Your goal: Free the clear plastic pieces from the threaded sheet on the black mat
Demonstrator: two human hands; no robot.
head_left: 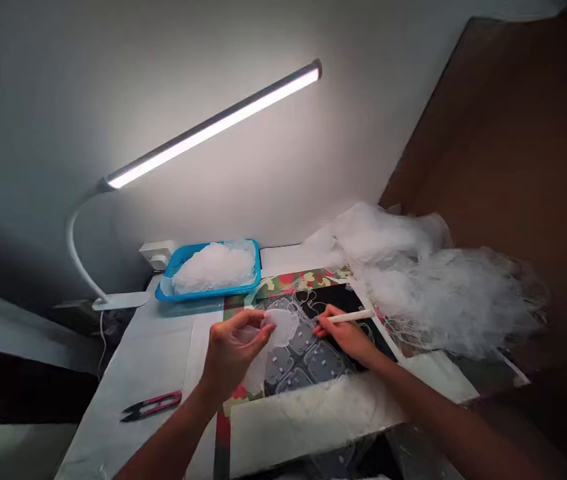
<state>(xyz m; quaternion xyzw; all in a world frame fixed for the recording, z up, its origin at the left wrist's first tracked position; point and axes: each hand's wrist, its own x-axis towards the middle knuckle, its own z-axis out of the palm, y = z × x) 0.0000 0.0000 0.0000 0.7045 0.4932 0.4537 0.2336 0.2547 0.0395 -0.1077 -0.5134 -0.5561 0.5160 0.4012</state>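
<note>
My left hand is raised above the table with its fingers pinched on a thin, translucent white piece. My right hand rests lower to the right and grips a slim white pen-like tool, tip pointing left toward the piece. Below both hands lies a black mat carrying a sheet of clear, dotted pieces joined by white threads.
A blue tray heaped with white pieces stands at the back. A large pile of white netting fills the right side. Red-handled thread snips lie at the left. A lit desk lamp arches overhead. A brown board leans right.
</note>
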